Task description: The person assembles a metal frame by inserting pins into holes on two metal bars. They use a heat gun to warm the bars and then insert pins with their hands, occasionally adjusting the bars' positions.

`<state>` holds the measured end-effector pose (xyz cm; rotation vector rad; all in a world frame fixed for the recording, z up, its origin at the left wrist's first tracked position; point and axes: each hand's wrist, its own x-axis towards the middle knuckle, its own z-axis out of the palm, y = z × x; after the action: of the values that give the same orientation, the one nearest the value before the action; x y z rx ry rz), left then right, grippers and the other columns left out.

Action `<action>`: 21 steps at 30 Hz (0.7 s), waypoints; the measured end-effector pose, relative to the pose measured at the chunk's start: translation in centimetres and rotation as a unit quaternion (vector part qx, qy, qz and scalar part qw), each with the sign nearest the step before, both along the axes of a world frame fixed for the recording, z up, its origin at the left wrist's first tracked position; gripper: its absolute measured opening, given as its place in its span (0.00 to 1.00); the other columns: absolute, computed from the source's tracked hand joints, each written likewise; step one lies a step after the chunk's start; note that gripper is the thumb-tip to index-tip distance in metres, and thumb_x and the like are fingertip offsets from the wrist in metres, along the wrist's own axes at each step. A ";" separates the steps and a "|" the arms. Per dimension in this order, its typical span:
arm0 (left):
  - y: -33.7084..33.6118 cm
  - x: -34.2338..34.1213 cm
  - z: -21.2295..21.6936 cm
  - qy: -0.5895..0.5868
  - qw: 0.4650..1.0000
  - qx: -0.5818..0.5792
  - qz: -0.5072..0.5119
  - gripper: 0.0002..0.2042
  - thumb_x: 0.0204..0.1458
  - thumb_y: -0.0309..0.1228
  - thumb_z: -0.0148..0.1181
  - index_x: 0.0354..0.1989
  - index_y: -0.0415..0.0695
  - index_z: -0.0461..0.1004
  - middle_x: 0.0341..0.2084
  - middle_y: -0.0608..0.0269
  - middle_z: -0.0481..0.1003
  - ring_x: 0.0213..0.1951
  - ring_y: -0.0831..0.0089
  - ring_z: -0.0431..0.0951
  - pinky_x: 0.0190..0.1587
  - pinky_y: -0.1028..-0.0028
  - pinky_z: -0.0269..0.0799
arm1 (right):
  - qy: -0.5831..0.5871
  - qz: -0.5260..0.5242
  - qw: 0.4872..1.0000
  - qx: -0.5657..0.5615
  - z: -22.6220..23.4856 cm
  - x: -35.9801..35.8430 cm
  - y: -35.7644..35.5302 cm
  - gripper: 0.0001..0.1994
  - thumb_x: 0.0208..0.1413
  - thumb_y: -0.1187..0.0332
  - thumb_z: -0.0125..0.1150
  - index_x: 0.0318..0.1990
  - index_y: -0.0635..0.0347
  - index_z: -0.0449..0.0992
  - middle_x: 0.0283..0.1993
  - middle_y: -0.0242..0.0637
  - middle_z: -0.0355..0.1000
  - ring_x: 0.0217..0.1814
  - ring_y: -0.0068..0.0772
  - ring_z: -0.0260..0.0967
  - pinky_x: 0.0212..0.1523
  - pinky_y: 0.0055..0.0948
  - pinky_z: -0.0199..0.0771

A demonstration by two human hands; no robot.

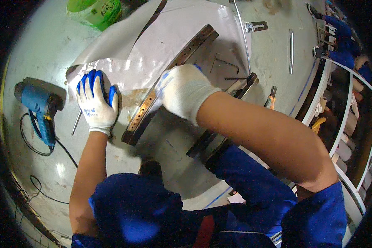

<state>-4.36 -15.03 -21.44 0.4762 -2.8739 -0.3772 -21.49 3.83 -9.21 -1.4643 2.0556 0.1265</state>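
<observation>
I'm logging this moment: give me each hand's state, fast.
Left hand: open, palm down at the edge of the pale sheet.
Right hand: at the drilled bar; its grip is hidden, cannot be told.

At mid-left the left hand (96, 99) is gloved in white with vivid blue fingers; the right hand (186, 91), mid-frame, wears white smudged blue. The bar (146, 105) looks rusty brown to me, dotted with dark holes. Pale lilac-grey sheet (204, 16) up top, bright green bucket (93, 15) upper left, teal-blue hot-air gun (38, 102) far left.
</observation>
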 end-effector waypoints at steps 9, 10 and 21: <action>0.2 -0.2 -0.1 0.010 1.000 -0.001 -0.001 0.31 0.55 0.41 0.64 0.65 0.39 0.68 0.64 0.42 0.67 0.68 0.43 0.63 0.73 0.45 0.50 | 0.072 -0.064 0.988 0.120 3.4 -2.8 1.0 0.11 0.56 0.67 0.54 0.40 0.56 0.82 0.40 0.44 0.82 0.44 0.45 0.82 0.46 0.48 0.81; 0.1 0.0 -0.3 0.003 1.000 -0.005 0.003 0.30 0.56 0.41 0.64 0.65 0.39 0.68 0.64 0.42 0.67 0.68 0.44 0.63 0.73 0.45 0.49 | 0.076 -0.078 0.987 0.117 3.2 -3.1 1.7 0.11 0.56 0.66 0.54 0.40 0.56 0.82 0.41 0.44 0.82 0.44 0.45 0.82 0.47 0.48 0.81; 0.2 0.0 -0.3 0.014 1.000 -0.005 -0.008 0.30 0.55 0.40 0.63 0.65 0.39 0.68 0.66 0.44 0.66 0.68 0.43 0.62 0.73 0.45 0.49 | 0.025 -0.046 0.994 0.099 1.9 -4.3 3.3 0.09 0.54 0.64 0.57 0.38 0.55 0.81 0.40 0.46 0.81 0.44 0.47 0.81 0.45 0.47 0.80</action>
<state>-4.41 -14.79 -21.78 0.4439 -2.8529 -0.3681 -25.77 7.15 -7.31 -1.2542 2.0807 0.3232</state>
